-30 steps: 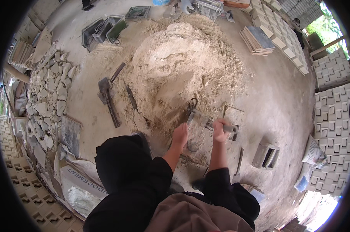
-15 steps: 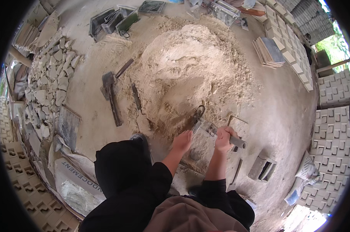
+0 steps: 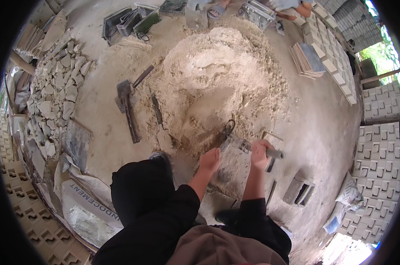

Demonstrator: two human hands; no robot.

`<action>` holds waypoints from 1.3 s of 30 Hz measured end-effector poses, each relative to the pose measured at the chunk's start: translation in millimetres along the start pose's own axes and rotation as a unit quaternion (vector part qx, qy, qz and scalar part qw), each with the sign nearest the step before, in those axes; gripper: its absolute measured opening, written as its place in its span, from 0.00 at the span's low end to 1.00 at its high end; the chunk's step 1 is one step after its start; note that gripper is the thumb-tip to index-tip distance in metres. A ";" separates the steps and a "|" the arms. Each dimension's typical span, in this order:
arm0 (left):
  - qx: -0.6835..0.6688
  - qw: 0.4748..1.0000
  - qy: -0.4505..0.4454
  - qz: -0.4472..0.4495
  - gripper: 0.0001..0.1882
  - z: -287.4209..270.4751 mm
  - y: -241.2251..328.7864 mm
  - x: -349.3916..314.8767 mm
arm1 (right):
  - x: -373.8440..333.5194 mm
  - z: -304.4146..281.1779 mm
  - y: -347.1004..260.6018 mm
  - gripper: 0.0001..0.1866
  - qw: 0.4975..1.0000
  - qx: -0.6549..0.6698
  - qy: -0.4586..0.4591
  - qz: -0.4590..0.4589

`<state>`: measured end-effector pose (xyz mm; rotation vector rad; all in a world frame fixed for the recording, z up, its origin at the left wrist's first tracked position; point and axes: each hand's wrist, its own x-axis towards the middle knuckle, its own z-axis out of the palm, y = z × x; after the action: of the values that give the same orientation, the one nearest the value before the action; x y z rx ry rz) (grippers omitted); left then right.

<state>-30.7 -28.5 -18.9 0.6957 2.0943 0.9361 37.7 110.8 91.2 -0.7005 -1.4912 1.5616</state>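
My right hand (image 3: 259, 153) is wrapped round a grey pipe-like handle (image 3: 276, 153), whose round end sticks out to the right. Below and left of that hand lies a dusty rectangular block mould (image 3: 233, 165), with pale powdery mix on it. At its left edge my left hand (image 3: 209, 160) is closed in a fist; what it grips, if anything, is hidden. A dark loop handle (image 3: 228, 127) stands at the mould's far end, against the big heap of pale sandy mix (image 3: 213, 62).
Left of the heap lie a hammer-like tool (image 3: 126, 104) and a trowel (image 3: 156, 109). Broken pieces (image 3: 58, 88) pile further left. A hollow block (image 3: 300, 191) stands at right. Stacked blocks (image 3: 379, 176) line the right side. A co-worker's arm (image 3: 303, 9) shows beyond the heap.
My right hand has shifted slightly away and to the right, with the pipe-like handle in it. My left hand has barely moved. Beyond the heap, co-workers' hands and a mould have moved.
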 end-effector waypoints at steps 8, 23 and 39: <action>-0.004 1.000 -0.007 -0.012 0.22 0.6 -0.9 -0.6 | -2.2 15.1 -6.6 0.06 0.999 0.028 0.029 0.029; 0.040 0.996 -0.075 -0.030 0.25 -1.9 6.3 -0.6 | -8.6 16.4 -3.8 0.06 0.999 0.004 0.014 0.030; 0.022 1.000 -0.003 0.001 0.22 2.3 1.2 -1.5 | -4.5 16.7 -17.8 0.05 0.995 -0.041 0.023 -0.088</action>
<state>-27.8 -27.9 -18.4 0.7219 2.1155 0.8904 29.1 97.3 110.2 -0.6297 -1.5458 1.3505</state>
